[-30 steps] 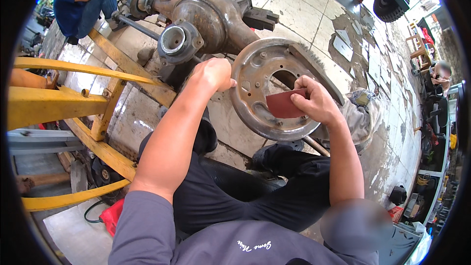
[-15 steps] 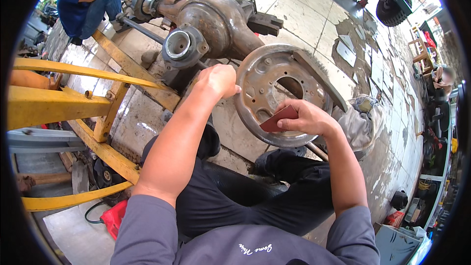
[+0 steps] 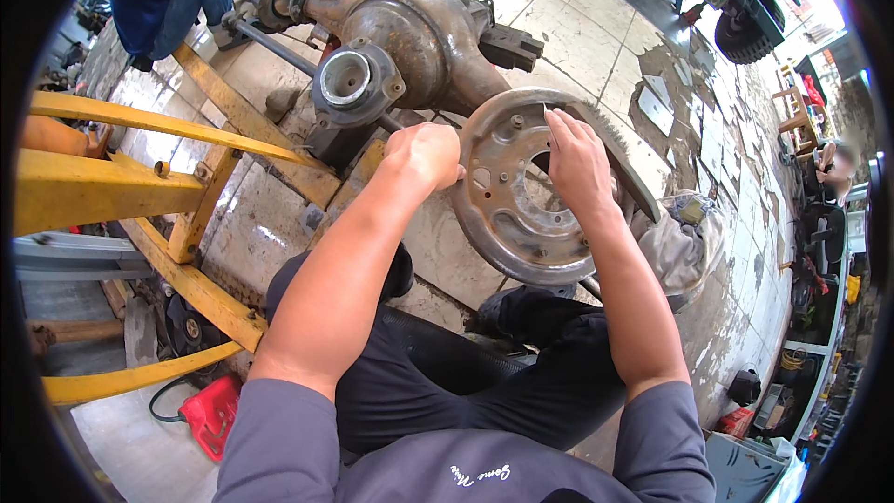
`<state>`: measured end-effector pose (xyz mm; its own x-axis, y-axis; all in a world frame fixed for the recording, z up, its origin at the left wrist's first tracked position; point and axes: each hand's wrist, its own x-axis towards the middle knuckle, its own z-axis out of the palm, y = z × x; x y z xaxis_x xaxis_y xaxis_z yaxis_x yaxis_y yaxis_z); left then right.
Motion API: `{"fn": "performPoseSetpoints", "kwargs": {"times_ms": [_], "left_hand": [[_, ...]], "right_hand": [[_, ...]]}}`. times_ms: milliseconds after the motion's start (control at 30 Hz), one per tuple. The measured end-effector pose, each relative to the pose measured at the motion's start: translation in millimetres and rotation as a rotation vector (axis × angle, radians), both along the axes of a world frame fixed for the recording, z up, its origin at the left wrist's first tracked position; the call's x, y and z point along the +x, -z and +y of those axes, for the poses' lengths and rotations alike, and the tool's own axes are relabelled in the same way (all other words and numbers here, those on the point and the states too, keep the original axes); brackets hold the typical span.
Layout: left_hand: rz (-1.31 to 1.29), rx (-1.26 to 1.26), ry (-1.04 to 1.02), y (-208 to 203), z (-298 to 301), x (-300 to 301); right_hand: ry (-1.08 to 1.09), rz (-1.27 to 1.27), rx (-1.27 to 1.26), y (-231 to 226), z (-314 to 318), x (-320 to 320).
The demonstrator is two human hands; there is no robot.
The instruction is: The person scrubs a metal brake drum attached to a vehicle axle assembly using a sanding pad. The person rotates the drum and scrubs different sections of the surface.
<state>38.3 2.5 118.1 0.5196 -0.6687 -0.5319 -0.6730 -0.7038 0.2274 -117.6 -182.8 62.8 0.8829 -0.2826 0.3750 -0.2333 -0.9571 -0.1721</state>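
A round, rust-stained brake backing plate (image 3: 484, 247) with a large centre hole and a curved brake shoe (image 3: 635, 188) along its right side stands before me. My left hand (image 3: 424, 156) is closed at its left rim, thumb against the edge. On the plate's upper face lies my right hand (image 3: 579, 160), fingers together and pressing down. A thin edge of sandpaper (image 3: 546, 115) shows at its fingertips; the rest is hidden under the hand. Behind the plate, a brown axle housing (image 3: 419, 42) joins it, with a round flanged hub (image 3: 345, 77) just beyond my left hand.
Yellow steel frame bars (image 3: 112, 188) stand at the left, with a red case (image 3: 210, 414) below them. A crumpled grey cloth (image 3: 684, 247) lies right of the plate. Another person (image 3: 158, 5) squats at the far left. Broken tiles (image 3: 656, 107) cover the floor at the right.
My right hand has moved up and away from me, from the plate's lower part to its upper face, taking the sandpaper along. My left hand stays at the rim.
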Motion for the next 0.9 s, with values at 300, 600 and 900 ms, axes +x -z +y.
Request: {"fn": "performPoseSetpoints", "kwargs": {"times_ms": [300, 600, 900], "left_hand": [[0.055, -0.017, -0.001, 5.4, 2.3, 3.9], [0.058, -0.015, -0.005, 11.3, -0.5, 5.3], [0.071, -0.033, -0.02, 10.6, 2.5, 4.5]], "right_hand": [[0.047, 0.343, -0.044, 20.6, 7.8, 9.8], [0.041, 0.406, -0.095, 18.0, 10.7, 17.4], [0.04, 0.417, -0.086, 16.0, 13.9, 16.0]]}}
